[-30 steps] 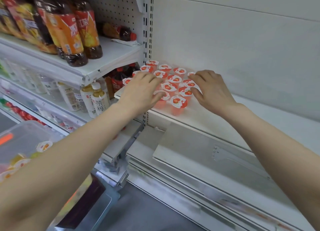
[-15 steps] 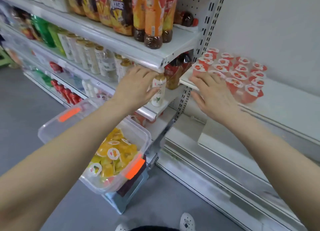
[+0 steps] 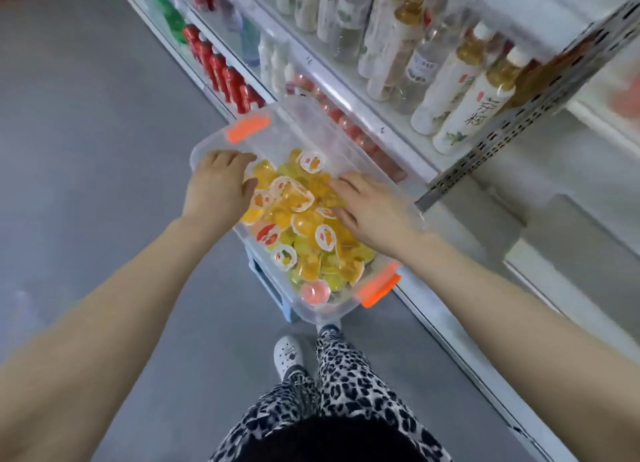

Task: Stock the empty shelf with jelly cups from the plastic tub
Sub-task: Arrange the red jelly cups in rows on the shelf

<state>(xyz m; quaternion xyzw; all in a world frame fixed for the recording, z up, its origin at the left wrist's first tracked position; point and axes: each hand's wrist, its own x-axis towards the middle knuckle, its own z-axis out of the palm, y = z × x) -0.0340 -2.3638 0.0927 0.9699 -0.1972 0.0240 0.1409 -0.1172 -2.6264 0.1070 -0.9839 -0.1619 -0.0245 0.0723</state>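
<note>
A clear plastic tub [image 3: 298, 122] with orange latches stands on a blue stool below me, holding several yellow, green and red jelly cups [image 3: 301, 219]. My left hand [image 3: 218, 181] rests at the tub's left rim, fingers spread on the cups. My right hand [image 3: 370, 208] lies palm down on the pile at the tub's right side, fingers spread. Neither hand visibly grips a cup. The shelf with the red jelly cups [image 3: 627, 97] shows only as a blur at the far right edge.
Shelves of bottled drinks [image 3: 460, 90] run along the right, with red bottles [image 3: 221, 73] on the bottom row. A perforated upright post [image 3: 519, 122] divides the bays. Grey floor [image 3: 86, 149] spreads to the left. My legs and a white shoe [image 3: 289, 356] are beneath the tub.
Both hands have left the shelf of red jelly cups and come down into the tub. The view has swung down and left from the shelf to the tub.
</note>
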